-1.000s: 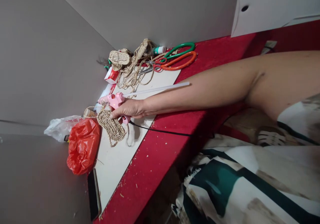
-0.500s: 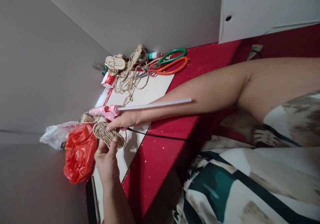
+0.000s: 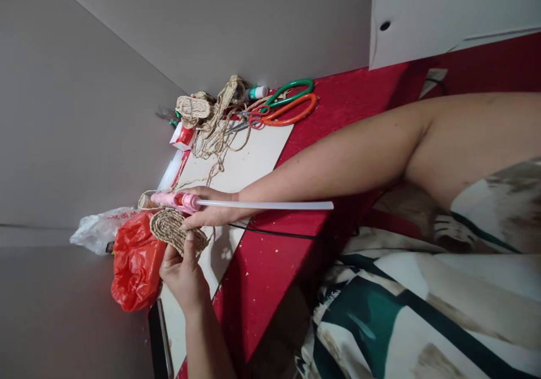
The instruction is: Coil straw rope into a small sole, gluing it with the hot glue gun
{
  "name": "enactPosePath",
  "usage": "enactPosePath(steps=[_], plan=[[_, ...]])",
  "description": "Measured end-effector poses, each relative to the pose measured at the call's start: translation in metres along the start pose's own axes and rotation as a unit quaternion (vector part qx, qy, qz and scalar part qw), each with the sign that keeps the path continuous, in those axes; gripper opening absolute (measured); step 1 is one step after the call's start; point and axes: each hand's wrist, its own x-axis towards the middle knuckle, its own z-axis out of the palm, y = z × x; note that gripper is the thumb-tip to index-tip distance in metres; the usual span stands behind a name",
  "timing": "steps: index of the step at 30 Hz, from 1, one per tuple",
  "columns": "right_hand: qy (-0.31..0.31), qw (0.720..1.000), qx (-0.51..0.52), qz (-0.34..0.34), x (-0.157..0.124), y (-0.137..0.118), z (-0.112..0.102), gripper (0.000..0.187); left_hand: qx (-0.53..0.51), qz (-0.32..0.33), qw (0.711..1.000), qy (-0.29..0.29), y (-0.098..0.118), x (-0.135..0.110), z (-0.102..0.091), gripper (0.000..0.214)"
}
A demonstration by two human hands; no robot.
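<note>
The left hand (image 3: 183,277) is pinching a braided tan jute oval mat (image 3: 169,228) with the thumb on top. Just to the mat's right, the right hand (image 3: 211,214) is clenching a pink plastic glue gun (image 3: 173,200), its long axis pointing away from the person.

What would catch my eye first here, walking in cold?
A pink glue gun with a long clear glue stick poking out of its back, gripped by the right hand over a white board. Close beside it, the left hand holds a coiled straw oval, next to a bright red plastic bag. Orange and green scissors lie at the board's far end.
</note>
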Motion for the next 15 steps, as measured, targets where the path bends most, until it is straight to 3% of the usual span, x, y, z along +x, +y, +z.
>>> enactPosePath(steps=[4, 9, 15], plan=[[0.042, 0.998, 0.020, -0.034, 0.003, 0.009, 0.005, 0.035, -0.012, -0.006, 1.000, 0.009, -0.003, 0.001, 0.005, 0.026], [0.062, 0.994, 0.078, 0.039, 0.005, 0.003, 0.008, 0.021, -0.049, -0.014, 0.998, 0.029, 0.000, 0.007, 0.002, 0.027], [0.039, 0.998, 0.043, -0.009, 0.004, 0.003, 0.004, 0.013, -0.091, -0.061, 0.994, 0.011, 0.007, 0.007, -0.001, 0.027]])
